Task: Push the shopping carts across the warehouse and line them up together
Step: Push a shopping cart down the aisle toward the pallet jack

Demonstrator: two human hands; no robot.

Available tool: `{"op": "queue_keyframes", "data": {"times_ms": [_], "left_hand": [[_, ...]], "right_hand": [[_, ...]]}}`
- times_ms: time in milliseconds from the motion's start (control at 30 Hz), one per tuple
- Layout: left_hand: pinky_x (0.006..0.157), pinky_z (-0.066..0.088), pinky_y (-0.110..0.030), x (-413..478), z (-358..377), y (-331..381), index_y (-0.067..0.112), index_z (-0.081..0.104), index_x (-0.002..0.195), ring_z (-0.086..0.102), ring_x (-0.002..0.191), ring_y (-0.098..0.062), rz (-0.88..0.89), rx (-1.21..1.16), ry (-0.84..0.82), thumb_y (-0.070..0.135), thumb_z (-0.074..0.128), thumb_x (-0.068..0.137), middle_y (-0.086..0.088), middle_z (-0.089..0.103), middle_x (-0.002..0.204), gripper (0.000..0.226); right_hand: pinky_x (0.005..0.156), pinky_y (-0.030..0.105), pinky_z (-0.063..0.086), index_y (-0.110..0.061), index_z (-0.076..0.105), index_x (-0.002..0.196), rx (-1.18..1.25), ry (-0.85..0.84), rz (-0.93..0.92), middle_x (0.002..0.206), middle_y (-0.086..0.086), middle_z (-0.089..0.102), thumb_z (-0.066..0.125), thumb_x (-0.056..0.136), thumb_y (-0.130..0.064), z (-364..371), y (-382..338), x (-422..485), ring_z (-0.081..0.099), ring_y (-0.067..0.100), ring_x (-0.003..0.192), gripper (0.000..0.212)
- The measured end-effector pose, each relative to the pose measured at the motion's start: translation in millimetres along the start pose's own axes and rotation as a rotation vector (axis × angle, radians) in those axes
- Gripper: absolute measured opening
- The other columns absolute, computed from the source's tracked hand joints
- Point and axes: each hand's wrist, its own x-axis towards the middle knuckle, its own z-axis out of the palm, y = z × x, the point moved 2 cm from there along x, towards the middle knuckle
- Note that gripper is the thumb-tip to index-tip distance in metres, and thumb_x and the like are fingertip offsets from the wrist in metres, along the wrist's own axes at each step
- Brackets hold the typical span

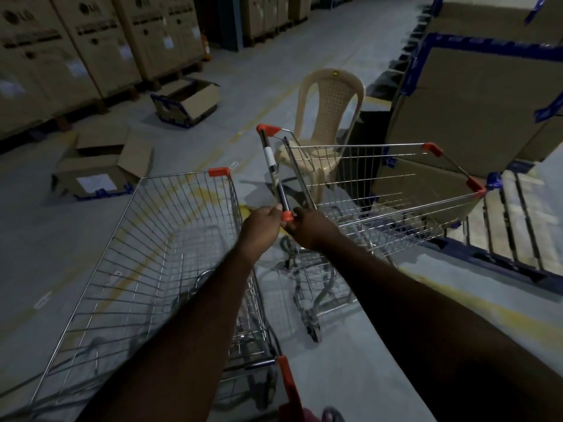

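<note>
- My left hand [262,228] and right hand [312,231] both grip the near, orange-capped end of the dark handle bar [272,166] on the silver wire shopping cart [380,190] ahead-right.
- That bar runs straight away from me, so its basket points right, crosswise to the second silver wire cart [170,239] at my left.
- I judge it must swing parallel. The beige plastic chair [329,117] stands just behind it.

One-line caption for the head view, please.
Warehouse aisle: left hand and right hand grip the handle of the right cart beside the left cart, plastic chair behind.
</note>
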Motion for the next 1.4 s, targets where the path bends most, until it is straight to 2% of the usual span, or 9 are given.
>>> {"op": "queue_keyframes", "data": {"times_ms": [200, 300, 533, 633, 733, 833, 1067, 1233, 1400], "left_hand": [[0.07, 0.032, -0.03, 7.9, 2.2, -2.8, 0.016, 0.062, 0.087, 0.056, 0.087, -0.025, 0.057, 0.036, -0.032, 0.037, 0.042, 0.106, -0.008, 0.061, 0.091, 0.036], [0.07, 0.031, -0.029, 12.4, 5.5, 1.4, 0.012, 0.061, 0.089, 0.055, 0.088, -0.025, 0.09, 0.074, -0.055, 0.036, 0.042, 0.106, -0.007, 0.059, 0.091, 0.036], [0.059, 0.031, -0.033, 21.7, 26.3, 4.7, 0.016, 0.05, 0.079, 0.049, 0.072, -0.023, 0.139, 0.125, -0.144, 0.041, 0.044, 0.105, -0.003, 0.048, 0.074, 0.037], [0.057, 0.031, -0.032, 22.9, 35.9, 7.7, 0.019, 0.049, 0.079, 0.048, 0.071, -0.021, 0.158, 0.139, -0.184, 0.039, 0.044, 0.106, 0.001, 0.045, 0.071, 0.034], [0.061, 0.037, -0.03, 21.7, 45.0, 11.9, 0.015, 0.062, 0.098, 0.056, 0.087, -0.024, 0.195, 0.187, -0.219, 0.039, 0.045, 0.105, -0.001, 0.057, 0.085, 0.03], [0.077, 0.046, -0.034, 21.5, 50.2, 12.6, 0.01, 0.068, 0.114, 0.061, 0.1, -0.03, 0.224, 0.235, -0.225, 0.038, 0.047, 0.104, -0.011, 0.067, 0.108, 0.037], [0.092, 0.051, -0.045, 30.4, 69.1, 12.3, 0.016, 0.066, 0.118, 0.058, 0.114, -0.033, 0.423, 0.471, -0.162, 0.038, 0.057, 0.096, -0.011, 0.062, 0.125, 0.032], [0.107, 0.037, -0.049, 29.5, 99.0, 16.9, 0.02, 0.065, 0.115, 0.047, 0.125, -0.03, 0.718, 0.789, -0.218, 0.054, 0.047, 0.092, -0.004, 0.059, 0.125, 0.044], [0.115, 0.019, -0.048, 0.0, 131.9, 29.7, 0.027, 0.06, 0.126, 0.052, 0.124, -0.026, 0.766, 0.845, -0.414, 0.058, 0.043, 0.099, -0.001, 0.063, 0.128, 0.045]], "right_hand": [[0.103, 0.052, 0.036, -0.019, 0.073, 0.104, -0.257, 0.01, 0.1, 0.122, 0.014, 0.066, 0.017, 0.094, -0.078, -8.9, 7.8, -12.3, 0.058, 0.033, 0.119, 0.082], [0.112, 0.059, 0.023, -0.023, 0.073, 0.072, -0.362, -0.013, 0.18, 0.103, 0.007, 0.073, 0.01, 0.088, -0.085, -12.0, 23.2, -17.3, 0.063, 0.028, 0.11, 0.089], [0.116, 0.068, 0.002, -0.018, 0.069, 0.058, -0.332, -0.166, 0.338, 0.053, -0.008, 0.066, 0.013, 0.083, -0.091, -35.7, 55.8, -41.7, 0.065, 0.01, 0.078, 0.096], [0.117, 0.061, 0.025, -0.021, 0.067, 0.077, -0.274, -0.144, 0.32, 0.066, -0.004, 0.07, 0.035, 0.091, -0.08, -30.1, 63.3, -38.5, 0.066, 0.014, 0.077, 0.069], [0.088, 0.037, 0.054, -0.013, 0.067, 0.1, -0.075, -0.085, 0.255, 0.099, 0.008, 0.07, 0.053, 0.1, -0.05, -18.0, 61.1, -27.2, 0.064, 0.021, 0.088, 0.04], [0.066, 0.028, 0.043, -0.013, 0.058, 0.079, -0.014, 0.009, 0.282, 0.082, 0.006, 0.063, 0.04, 0.105, -0.053, -17.2, 61.7, -36.6, 0.057, 0.016, 0.071, 0.051], [0.08, 0.043, 0.058, -0.02, 0.058, 0.078, -0.165, 0.057, 0.448, 0.09, 0.005, 0.068, 0.014, 0.086, -0.087, -20.8, 94.6, -81.3, 0.067, 0.027, 0.084, 0.08], [0.073, 0.036, 0.052, -0.017, 0.054, 0.068, -0.241, 0.058, 0.555, 0.075, 0.003, 0.058, 0.013, 0.077, -0.096, -36.3, 131.3, -125.7, 0.064, 0.028, 0.081, 0.09], [0.07, 0.033, 0.051, -0.017, 0.063, 0.07, -0.291, 0.052, 0.615, 0.07, 0.004, 0.06, 0.011, 0.075, -0.098, -47.6, 160.5, -167.0, 0.062, 0.025, 0.073, 0.096]]}}
